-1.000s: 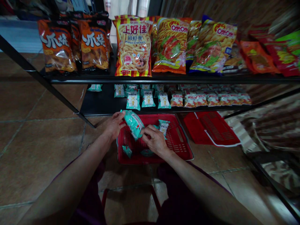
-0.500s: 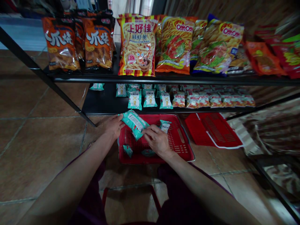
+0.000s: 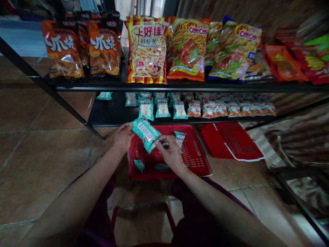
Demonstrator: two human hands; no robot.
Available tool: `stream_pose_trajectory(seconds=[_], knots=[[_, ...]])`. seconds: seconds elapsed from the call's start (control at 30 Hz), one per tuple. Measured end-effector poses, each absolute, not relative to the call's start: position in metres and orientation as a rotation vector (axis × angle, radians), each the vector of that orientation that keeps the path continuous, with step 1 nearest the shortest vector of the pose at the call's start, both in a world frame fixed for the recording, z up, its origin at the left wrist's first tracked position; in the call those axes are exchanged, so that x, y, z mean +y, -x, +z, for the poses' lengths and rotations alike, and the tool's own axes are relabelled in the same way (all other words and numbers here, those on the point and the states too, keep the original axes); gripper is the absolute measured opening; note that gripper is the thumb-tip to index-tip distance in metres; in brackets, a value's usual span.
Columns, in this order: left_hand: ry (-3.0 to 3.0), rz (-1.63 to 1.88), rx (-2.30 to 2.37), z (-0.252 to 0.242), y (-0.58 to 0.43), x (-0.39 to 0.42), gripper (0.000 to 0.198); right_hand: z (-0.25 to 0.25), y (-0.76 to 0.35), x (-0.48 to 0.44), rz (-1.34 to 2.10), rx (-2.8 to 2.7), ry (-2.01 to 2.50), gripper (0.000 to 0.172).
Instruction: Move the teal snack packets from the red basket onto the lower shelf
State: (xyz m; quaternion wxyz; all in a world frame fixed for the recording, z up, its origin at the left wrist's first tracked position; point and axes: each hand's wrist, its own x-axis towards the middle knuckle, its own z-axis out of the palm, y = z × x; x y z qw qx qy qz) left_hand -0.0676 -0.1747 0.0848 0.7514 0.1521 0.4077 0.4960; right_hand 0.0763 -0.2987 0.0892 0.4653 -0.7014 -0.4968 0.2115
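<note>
A stack of teal snack packets (image 3: pixel 145 133) is held over a red plastic basket (image 3: pixel 197 161) on the tiled floor. My left hand (image 3: pixel 123 137) grips the stack's far left end. My right hand (image 3: pixel 171 154) pinches its near right end, fingers closed. More teal packets (image 3: pixel 179 138) lie in the basket, one (image 3: pixel 139 165) at its left wall. Beyond the basket, a low black shelf (image 3: pixel 113 115) carries rows of the same teal packets (image 3: pixel 147 108) and red-and-white packets (image 3: pixel 221 109).
The upper shelf (image 3: pixel 180 85) holds large snack bags: orange ones (image 3: pixel 63 48) at left, prawn crackers (image 3: pixel 147 51) in the middle, others to the right. A second red basket (image 3: pixel 231 140) lies right of the first. A slanted black frame bar (image 3: pixel 51 89) crosses at left.
The stack of teal packets has shifted slightly between my hands and my right fingers have moved up onto its end. The view wobbled a little.
</note>
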Motion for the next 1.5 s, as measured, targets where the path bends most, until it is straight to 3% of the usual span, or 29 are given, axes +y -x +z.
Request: stream_pose_trajectory(seconds=[0.17,0.37,0.8,1.5], knots=[[-0.351,1.125,0.842,0.083,0.064,-0.179,0.016,0.086,-0.068,-0.297,1.104,-0.544,1.661,0.038],[-0.393,1.111,0.816,0.082,0.065,-0.179,0.018,0.089,-0.069,-0.296,1.44,-0.202,1.321,0.037],[-0.429,1.015,0.853,0.088,0.065,-0.181,0.004,0.084,-0.066,-0.295,1.417,0.007,1.31,0.029],[-0.393,1.076,1.008,0.092,0.066,-0.178,0.015,0.086,-0.065,-0.3,1.528,-0.175,1.373,0.022]])
